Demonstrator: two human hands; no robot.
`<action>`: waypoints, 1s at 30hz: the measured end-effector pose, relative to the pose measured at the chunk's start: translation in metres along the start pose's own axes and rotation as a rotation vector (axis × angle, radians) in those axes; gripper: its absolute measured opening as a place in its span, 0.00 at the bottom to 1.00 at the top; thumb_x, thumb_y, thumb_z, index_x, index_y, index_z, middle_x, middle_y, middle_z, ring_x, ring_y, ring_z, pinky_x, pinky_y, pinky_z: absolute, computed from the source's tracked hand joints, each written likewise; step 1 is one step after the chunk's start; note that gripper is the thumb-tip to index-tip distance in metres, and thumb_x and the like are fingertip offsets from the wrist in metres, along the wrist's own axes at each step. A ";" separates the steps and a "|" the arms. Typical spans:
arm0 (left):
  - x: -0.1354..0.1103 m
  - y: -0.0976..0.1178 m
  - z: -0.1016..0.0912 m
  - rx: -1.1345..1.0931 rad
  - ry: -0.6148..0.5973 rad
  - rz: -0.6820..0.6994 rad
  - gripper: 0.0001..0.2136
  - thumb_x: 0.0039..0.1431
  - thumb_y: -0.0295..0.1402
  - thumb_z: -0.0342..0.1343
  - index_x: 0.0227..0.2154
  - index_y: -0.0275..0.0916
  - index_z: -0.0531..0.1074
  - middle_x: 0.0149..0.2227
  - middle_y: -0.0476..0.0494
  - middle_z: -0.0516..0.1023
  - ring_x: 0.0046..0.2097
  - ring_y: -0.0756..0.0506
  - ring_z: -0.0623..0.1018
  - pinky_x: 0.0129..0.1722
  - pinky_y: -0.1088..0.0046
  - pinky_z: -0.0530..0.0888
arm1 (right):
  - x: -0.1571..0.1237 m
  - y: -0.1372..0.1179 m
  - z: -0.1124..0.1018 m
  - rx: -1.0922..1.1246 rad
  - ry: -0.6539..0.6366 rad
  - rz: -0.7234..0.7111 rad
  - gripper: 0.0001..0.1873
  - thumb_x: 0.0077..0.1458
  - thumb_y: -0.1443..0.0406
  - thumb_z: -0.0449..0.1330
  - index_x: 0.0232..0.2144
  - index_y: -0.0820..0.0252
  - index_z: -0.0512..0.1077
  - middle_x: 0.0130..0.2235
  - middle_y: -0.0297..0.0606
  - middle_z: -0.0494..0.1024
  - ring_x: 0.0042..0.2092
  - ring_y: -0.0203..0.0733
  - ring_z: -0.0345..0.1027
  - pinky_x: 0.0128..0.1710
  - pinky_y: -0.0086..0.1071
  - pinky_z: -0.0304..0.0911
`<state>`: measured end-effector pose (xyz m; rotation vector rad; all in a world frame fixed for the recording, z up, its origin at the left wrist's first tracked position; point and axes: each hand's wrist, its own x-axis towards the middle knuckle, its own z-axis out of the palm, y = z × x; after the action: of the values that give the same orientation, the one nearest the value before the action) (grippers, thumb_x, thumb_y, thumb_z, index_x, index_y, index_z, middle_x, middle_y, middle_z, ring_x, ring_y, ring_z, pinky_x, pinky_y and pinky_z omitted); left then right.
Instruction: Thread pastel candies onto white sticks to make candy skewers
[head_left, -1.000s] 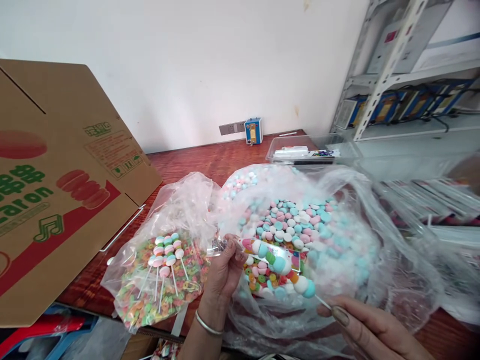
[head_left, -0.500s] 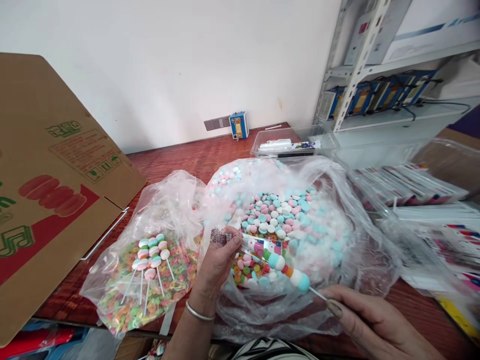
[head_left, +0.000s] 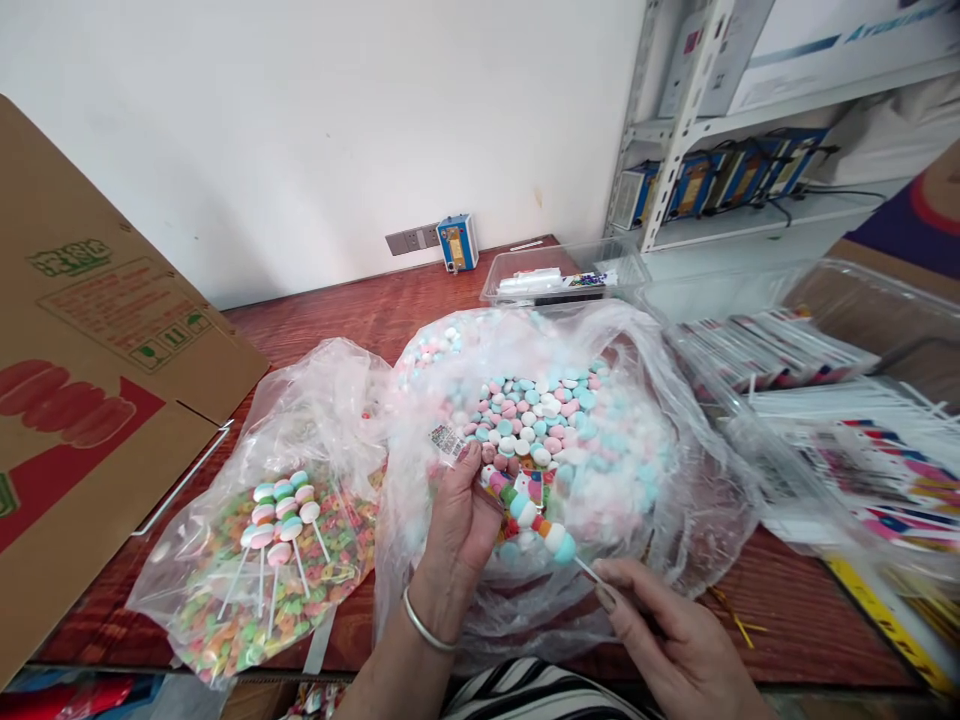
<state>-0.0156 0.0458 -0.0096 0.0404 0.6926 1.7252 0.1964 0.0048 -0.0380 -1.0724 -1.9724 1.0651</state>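
My left hand [head_left: 459, 520] pinches the top of a clear printed wrapper [head_left: 452, 443] over a candy skewer [head_left: 534, 518] of white, blue and pink discs. My right hand [head_left: 667, 635] grips the white stick at the skewer's lower end. Both hands hover over a large open plastic bag [head_left: 660, 460] heaped with pastel candy discs [head_left: 536, 410]. To the left, a smaller bag of multicoloured ring candies [head_left: 217, 610] carries several finished skewers [head_left: 276, 520] on top.
A big printed cardboard box [head_left: 90, 400] leans at the left. Clear bins of wrappers and sticks [head_left: 847, 420] lie at the right, a clear tray [head_left: 562, 280] behind, and a metal shelf [head_left: 720, 110] at the back right. The wooden table [head_left: 352, 315] meets the wall.
The camera has swung right and down. Both hands have drawn the skewer nearer to me and more upright, with the wrapper pulled further over the candies.
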 end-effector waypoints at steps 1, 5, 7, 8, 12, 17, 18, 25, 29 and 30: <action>0.000 -0.001 0.001 -0.004 0.023 0.002 0.05 0.57 0.24 0.59 0.28 0.35 0.69 0.27 0.52 0.69 0.29 0.54 0.73 0.43 0.69 0.77 | -0.002 0.004 0.002 -0.074 0.040 -0.059 0.11 0.63 0.62 0.53 0.43 0.56 0.74 0.34 0.36 0.82 0.35 0.41 0.78 0.33 0.26 0.71; -0.002 -0.007 0.004 -0.008 0.071 0.010 0.03 0.60 0.26 0.57 0.31 0.34 0.70 0.27 0.50 0.70 0.30 0.53 0.74 0.44 0.66 0.78 | -0.006 0.015 0.009 -0.352 0.215 -0.327 0.11 0.61 0.67 0.56 0.46 0.58 0.73 0.36 0.40 0.83 0.33 0.42 0.79 0.34 0.29 0.70; -0.003 -0.010 0.005 -0.012 0.063 0.005 0.04 0.61 0.28 0.56 0.31 0.35 0.71 0.27 0.50 0.70 0.29 0.53 0.74 0.42 0.67 0.78 | -0.005 0.015 0.011 -0.406 0.269 -0.396 0.11 0.60 0.67 0.58 0.46 0.58 0.73 0.35 0.41 0.83 0.32 0.43 0.78 0.33 0.31 0.70; -0.004 -0.011 0.006 -0.014 0.048 0.000 0.05 0.62 0.30 0.56 0.32 0.35 0.71 0.27 0.50 0.70 0.29 0.53 0.74 0.42 0.68 0.78 | -0.005 0.013 0.011 -0.381 0.268 -0.386 0.10 0.61 0.67 0.58 0.45 0.58 0.73 0.34 0.40 0.83 0.32 0.43 0.78 0.32 0.31 0.69; -0.007 -0.013 0.008 -0.024 -0.052 -0.039 0.08 0.62 0.36 0.57 0.32 0.36 0.70 0.25 0.52 0.65 0.27 0.54 0.71 0.40 0.70 0.77 | 0.000 -0.001 0.015 0.076 0.113 0.016 0.12 0.65 0.58 0.52 0.33 0.56 0.71 0.24 0.33 0.73 0.24 0.37 0.68 0.24 0.28 0.63; -0.011 -0.015 0.012 -0.032 -0.080 -0.063 0.08 0.63 0.38 0.56 0.33 0.37 0.70 0.26 0.52 0.64 0.28 0.53 0.70 0.39 0.71 0.77 | 0.005 -0.016 0.026 0.912 -0.205 0.595 0.23 0.60 0.44 0.52 0.29 0.56 0.66 0.18 0.19 0.48 0.15 0.27 0.34 0.12 0.23 0.45; -0.012 -0.017 0.012 -0.027 -0.071 -0.056 0.09 0.63 0.38 0.56 0.33 0.37 0.70 0.26 0.52 0.65 0.28 0.53 0.71 0.38 0.71 0.76 | 0.006 -0.016 0.028 0.969 -0.233 0.621 0.23 0.59 0.44 0.53 0.30 0.56 0.66 0.18 0.18 0.46 0.15 0.27 0.31 0.12 0.23 0.45; -0.010 -0.028 0.018 -0.008 0.085 0.022 0.08 0.63 0.37 0.55 0.32 0.37 0.69 0.27 0.50 0.69 0.29 0.52 0.73 0.37 0.73 0.76 | 0.007 -0.004 0.036 -0.113 0.106 -0.117 0.16 0.66 0.62 0.50 0.28 0.59 0.70 0.22 0.33 0.70 0.23 0.36 0.62 0.25 0.30 0.53; -0.012 -0.034 0.022 0.012 0.135 0.039 0.08 0.63 0.37 0.55 0.32 0.37 0.69 0.27 0.50 0.69 0.28 0.52 0.73 0.36 0.73 0.76 | 0.013 -0.003 0.034 -0.560 0.225 -0.426 0.13 0.66 0.71 0.49 0.35 0.62 0.73 0.22 0.35 0.75 0.23 0.37 0.63 0.29 0.33 0.52; -0.014 -0.037 0.023 0.021 0.139 0.038 0.08 0.63 0.37 0.56 0.32 0.37 0.69 0.27 0.50 0.70 0.28 0.52 0.73 0.37 0.72 0.76 | 0.015 -0.004 0.034 -0.591 0.225 -0.428 0.14 0.66 0.71 0.49 0.34 0.62 0.73 0.22 0.35 0.75 0.23 0.37 0.63 0.28 0.33 0.52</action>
<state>0.0295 0.0470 -0.0028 -0.0526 0.8162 1.7692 0.1601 0.0050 -0.0482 -0.9320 -2.2398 0.1232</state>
